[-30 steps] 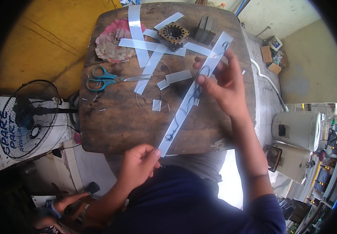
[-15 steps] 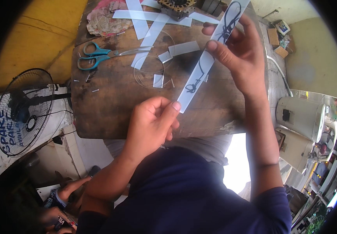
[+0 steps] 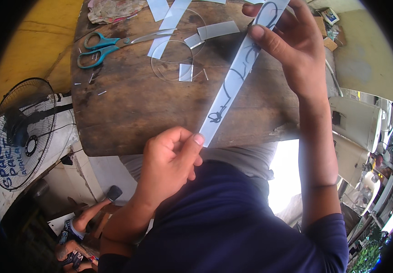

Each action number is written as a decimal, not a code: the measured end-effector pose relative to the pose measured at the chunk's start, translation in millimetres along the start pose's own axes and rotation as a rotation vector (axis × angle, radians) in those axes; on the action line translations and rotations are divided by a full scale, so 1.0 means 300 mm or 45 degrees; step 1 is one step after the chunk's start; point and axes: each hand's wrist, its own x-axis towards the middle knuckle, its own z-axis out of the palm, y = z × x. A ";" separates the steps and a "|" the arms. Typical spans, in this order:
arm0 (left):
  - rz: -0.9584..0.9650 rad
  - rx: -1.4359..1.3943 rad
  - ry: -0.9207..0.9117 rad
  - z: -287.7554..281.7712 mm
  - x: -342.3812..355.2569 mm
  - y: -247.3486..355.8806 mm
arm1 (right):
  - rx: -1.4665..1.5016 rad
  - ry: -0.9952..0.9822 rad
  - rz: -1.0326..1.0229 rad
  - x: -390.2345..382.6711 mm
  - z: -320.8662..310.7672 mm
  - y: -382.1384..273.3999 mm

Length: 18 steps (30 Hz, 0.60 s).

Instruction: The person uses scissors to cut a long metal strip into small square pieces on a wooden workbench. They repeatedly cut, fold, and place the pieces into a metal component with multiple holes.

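A long white translucent plastic strip [image 3: 236,77] with black pen scribbles stretches slantwise above the table, pulled between both hands. My left hand [image 3: 171,154] pinches its lower, near end between thumb and fingers. Higher up on the right, my right hand [image 3: 292,48] grips the strip, thumb on its face and fingers behind. Teal-handled scissors [image 3: 114,44] lie partly open on the wooden table [image 3: 133,123], left of the strip. Close to the scissors are a thin clear wire loop [image 3: 162,75], a cut strip [image 3: 162,43], a rectangular piece [image 3: 218,30] and a small square [image 3: 185,72].
A crumpled, stained cloth [image 3: 114,10] rests at the table's far left. A black standing fan [image 3: 26,136] is left of the table. Another person [image 3: 80,234] sits at the lower left. White appliance bodies [image 3: 360,120] stand on the right.
The view has shifted, so the table's far items sit higher or out of frame. My hands have spread slightly farther apart along the strip, and it looks straighter.
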 end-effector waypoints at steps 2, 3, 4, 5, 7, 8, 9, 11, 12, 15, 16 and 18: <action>-0.011 0.018 0.001 -0.002 -0.004 0.001 | 0.029 -0.018 -0.011 -0.002 -0.002 0.001; -0.015 0.034 0.008 -0.003 -0.010 0.001 | 0.019 -0.030 -0.019 0.000 -0.002 0.003; -0.015 0.044 0.012 -0.005 -0.017 -0.001 | 0.010 -0.044 -0.025 0.001 -0.002 0.004; -0.025 0.056 0.015 -0.007 -0.024 -0.004 | 0.025 -0.051 -0.022 0.000 -0.001 0.004; -0.020 0.068 0.020 -0.015 -0.038 -0.014 | 0.059 -0.071 -0.016 0.000 0.001 0.003; -0.047 0.066 0.017 -0.018 -0.047 -0.021 | 0.015 -0.037 0.012 -0.003 0.001 0.001; -0.061 0.068 0.020 -0.022 -0.054 -0.028 | -0.030 -0.002 0.041 -0.008 0.000 -0.004; -0.091 0.069 0.026 -0.029 -0.066 -0.044 | -0.043 0.005 0.039 -0.009 -0.002 -0.004; -0.108 0.069 0.031 -0.034 -0.071 -0.053 | -0.010 -0.023 0.009 -0.008 -0.002 -0.002; -0.119 0.074 0.039 -0.042 -0.085 -0.085 | -0.021 -0.023 0.033 -0.007 -0.002 0.002; -0.097 0.078 0.047 -0.043 -0.089 -0.097 | -0.042 -0.009 0.060 -0.008 0.000 0.003; -0.063 0.069 0.043 -0.046 -0.100 -0.118 | 0.031 -0.009 0.062 -0.015 0.006 -0.004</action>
